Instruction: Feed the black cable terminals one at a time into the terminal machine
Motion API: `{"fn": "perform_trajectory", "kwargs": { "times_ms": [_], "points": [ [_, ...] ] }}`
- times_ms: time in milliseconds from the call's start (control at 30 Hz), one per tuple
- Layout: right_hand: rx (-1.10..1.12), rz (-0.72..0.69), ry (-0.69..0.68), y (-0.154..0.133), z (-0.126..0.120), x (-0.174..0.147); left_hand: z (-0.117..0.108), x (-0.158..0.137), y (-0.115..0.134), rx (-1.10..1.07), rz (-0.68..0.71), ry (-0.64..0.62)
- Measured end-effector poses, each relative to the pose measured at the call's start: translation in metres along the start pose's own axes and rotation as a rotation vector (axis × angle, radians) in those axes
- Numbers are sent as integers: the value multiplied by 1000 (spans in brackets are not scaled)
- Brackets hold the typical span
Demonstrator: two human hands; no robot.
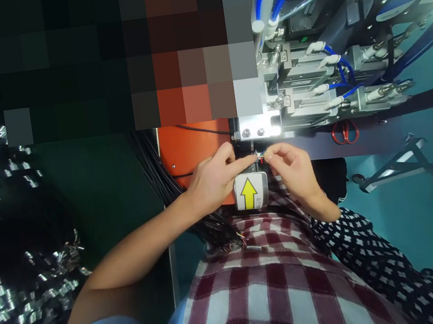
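Note:
Both hands meet at a small fixture below a metal block. My left hand (216, 175) stretches its index finger to a tiny connector end (257, 155), with its other fingers curled; its thumb is hidden, and what it grips I cannot make out. My right hand (295, 173) pinches thin coloured wires (262, 157) between thumb and index finger, right beside the left fingertip. Just below the fingers is a white label with a yellow arrow (249, 194). A bundle of black cables (153, 165) hangs to the left, passing under my left forearm, its stripped ends (237, 240) near the apron.
Pneumatic cylinders (303, 65) with blue hoses (342, 68) fill the upper right. Red-handled scissors (345, 133) lie on the machine edge. An orange surface (194, 149) is behind my left hand. Shiny metal connectors (23, 301) lie at far left. A metal stand leg (394, 165) is at right.

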State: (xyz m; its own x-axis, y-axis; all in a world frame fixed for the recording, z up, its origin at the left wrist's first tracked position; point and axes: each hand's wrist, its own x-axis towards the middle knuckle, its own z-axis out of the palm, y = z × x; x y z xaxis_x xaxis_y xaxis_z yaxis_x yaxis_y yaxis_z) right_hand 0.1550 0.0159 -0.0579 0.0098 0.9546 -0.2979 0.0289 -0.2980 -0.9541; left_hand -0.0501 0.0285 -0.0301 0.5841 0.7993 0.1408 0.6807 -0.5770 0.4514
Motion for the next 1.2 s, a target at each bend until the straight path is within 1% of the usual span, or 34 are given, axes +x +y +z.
{"fn": "perform_trajectory", "kwargs": {
  "times_ms": [233,567,700,800,933,1033,1100,1200],
  "points": [
    [-26,-2,23,-1,0,-1,0,2,1,119,-6,-62],
    [-40,-3,15,-3,0,-2,0,1,3,166,-20,-80],
    [-77,-16,27,-2,1,-3,0,2,3,223,11,-76],
    [-142,-53,49,0,3,-4,0,2,3,253,50,-45],
    [-291,-138,90,-1,4,-6,1,3,3,287,65,-24],
    [-389,-191,119,-4,5,-7,2,4,4,314,83,14],
    [-442,-211,123,-6,5,-8,2,4,6,338,86,34],
    [-477,-218,119,-9,4,-8,3,5,7,345,68,29]
  ]
}}
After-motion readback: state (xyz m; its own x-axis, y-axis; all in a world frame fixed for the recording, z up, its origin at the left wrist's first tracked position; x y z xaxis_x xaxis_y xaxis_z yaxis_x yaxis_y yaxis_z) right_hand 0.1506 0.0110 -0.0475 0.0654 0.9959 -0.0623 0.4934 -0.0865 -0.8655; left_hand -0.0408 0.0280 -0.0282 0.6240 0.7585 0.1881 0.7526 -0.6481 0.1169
